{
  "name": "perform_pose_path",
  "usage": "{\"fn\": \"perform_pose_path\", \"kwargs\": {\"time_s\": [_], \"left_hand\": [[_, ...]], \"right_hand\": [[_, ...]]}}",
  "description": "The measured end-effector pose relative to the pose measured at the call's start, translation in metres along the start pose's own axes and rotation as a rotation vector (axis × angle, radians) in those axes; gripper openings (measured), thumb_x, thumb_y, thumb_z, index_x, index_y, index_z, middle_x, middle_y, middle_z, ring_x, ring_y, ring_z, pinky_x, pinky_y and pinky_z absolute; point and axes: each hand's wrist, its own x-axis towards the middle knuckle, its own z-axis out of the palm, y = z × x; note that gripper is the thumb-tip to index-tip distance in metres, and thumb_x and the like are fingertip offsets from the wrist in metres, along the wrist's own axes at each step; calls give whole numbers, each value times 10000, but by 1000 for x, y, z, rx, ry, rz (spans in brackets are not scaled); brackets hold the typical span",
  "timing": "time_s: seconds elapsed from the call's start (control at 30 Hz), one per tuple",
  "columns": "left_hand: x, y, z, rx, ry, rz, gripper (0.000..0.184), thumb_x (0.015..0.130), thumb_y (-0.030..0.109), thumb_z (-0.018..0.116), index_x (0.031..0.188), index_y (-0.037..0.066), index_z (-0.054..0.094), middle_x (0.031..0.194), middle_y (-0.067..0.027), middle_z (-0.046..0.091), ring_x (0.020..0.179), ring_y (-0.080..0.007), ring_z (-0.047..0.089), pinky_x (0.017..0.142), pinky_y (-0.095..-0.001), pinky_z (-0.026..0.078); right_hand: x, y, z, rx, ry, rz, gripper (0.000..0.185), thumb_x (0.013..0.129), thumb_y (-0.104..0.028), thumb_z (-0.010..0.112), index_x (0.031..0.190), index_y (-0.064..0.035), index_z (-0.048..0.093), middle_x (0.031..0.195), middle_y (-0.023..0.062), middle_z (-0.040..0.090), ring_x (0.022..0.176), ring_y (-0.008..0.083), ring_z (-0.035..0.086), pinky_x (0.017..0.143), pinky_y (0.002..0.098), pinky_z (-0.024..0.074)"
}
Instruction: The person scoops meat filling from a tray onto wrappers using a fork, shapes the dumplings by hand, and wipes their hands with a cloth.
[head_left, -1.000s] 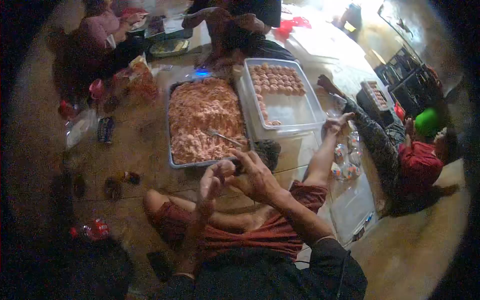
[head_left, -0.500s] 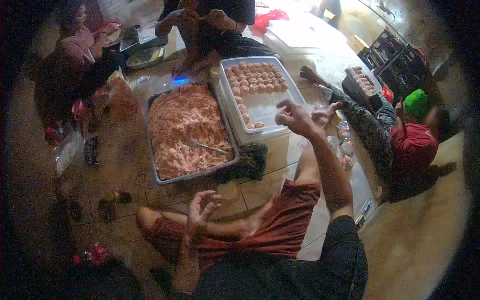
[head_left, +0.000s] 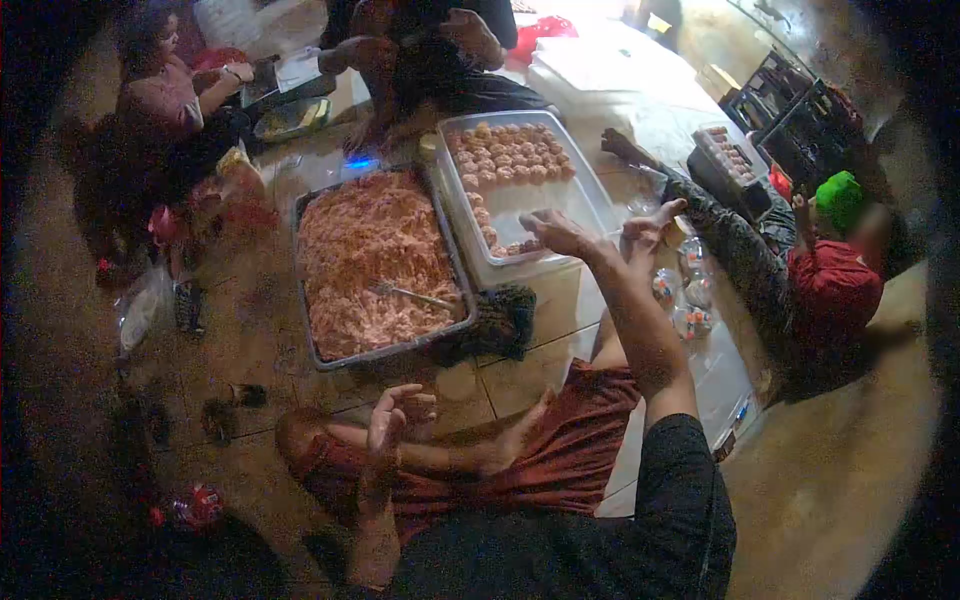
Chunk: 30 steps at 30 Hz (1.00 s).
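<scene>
My right hand [head_left: 562, 235] is over the near part of a clear plastic container [head_left: 606, 215], its fingers apart and nothing visible in them. Rows of round meat-like balls [head_left: 508, 155] fill the container's far end, and more line its left and near sides. My left hand [head_left: 400, 410] is raised above my lap, empty, with loosely bent fingers apart. Left of the container, a large dark-rimmed tray [head_left: 303, 290] holds a pink minced mixture [head_left: 370, 240]. A fork-like metal utensil [head_left: 415, 295] lies on the mixture.
A dark bag [head_left: 505, 320] touches the tray's near right corner. Plastic bottles [head_left: 692, 290] stand beyond my right forearm. Two people sit across the floor, and a person in a red shirt [head_left: 835, 290] sits at right near a smaller container of balls [head_left: 728, 158].
My hands have parted; the right reached out over the container and then moved left and down, its fingers spreading. The near row of balls looks longer. My left hand stays above my lap.
</scene>
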Motion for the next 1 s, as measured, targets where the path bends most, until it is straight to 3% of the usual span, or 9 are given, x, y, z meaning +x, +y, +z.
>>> {"fn": "perform_pose_path", "kwargs": {"time_s": [0.1,0.2,0.27,0.37,0.5,0.57,0.7,0.93,1.0], "left_hand": [[-6,7,23,107,99,73,642,980,493,624,1367,-2,492,1217,-164,649,1079,-236,658,988,-404,512],[-11,-3,27,64,111,145,669,928,439,724,1376,0,490,1281,-173,609,1128,-257,632,998,-402,499],[-8,-8,19,614,244,210,749,846,386,828,1388,0,483,1319,-173,575,1174,-283,593,1014,-406,475],[7,-4,33,877,373,427,847,772,368,890,1408,1,469,1335,-165,558,1233,-304,541,1051,-416,437],[30,-13,41,949,723,815,887,759,377,895,1432,9,449,1362,-167,527,1271,-309,507,1076,-425,408],[26,14,49,1130,695,870,932,734,398,905,1441,12,435,1425,-183,488,1320,-325,473,1098,-442,391],[19,24,47,1244,674,705,955,722,404,906,1444,9,421,1514,-218,423,1360,-361,452,1110,-470,389],[30,-26,20,973,667,874,851,774,348,883,1423,23,438,1441,-189,477,1316,-326,490,1087,-443,415],[21,-34,9,771,605,581,783,806,274,868,1414,25,442,1390,-177,500,1281,-296,514,1045,-428,454]], "right_hand": [[-51,-66,-27,-205,334,65,264,961,-245,588,1099,-30,656,1035,242,652,941,383,680,792,426,534],[-93,-105,-30,57,645,-204,212,887,-31,668,1099,-31,660,1018,210,663,851,311,696,781,394,545],[-125,-132,-5,166,600,-135,222,884,-62,685,1102,-30,657,913,178,684,804,281,694,765,401,548],[-158,-143,69,414,413,-157,107,919,-123,715,930,-18,691,817,126,703,727,232,676,684,344,539],[-197,-204,107,487,114,29,156,916,-140,737,865,-23,648,756,121,639,673,240,621,624,360,498],[-202,-211,125,472,146,-43,150,936,-128,708,876,-5,647,769,115,626,714,210,615,658,338,496],[-199,-223,131,537,252,-207,120,945,-101,684,911,7,645,801,117,594,755,203,605,702,318,490],[-178,-210,121,289,301,-242,109,905,-61,707,985,-7,654,797,98,592,783,245,630,731,322,507],[-165,-198,121,367,405,-246,89,919,-89,673,985,-30,660,830,128,650,784,265,671,721,365,540]]}}
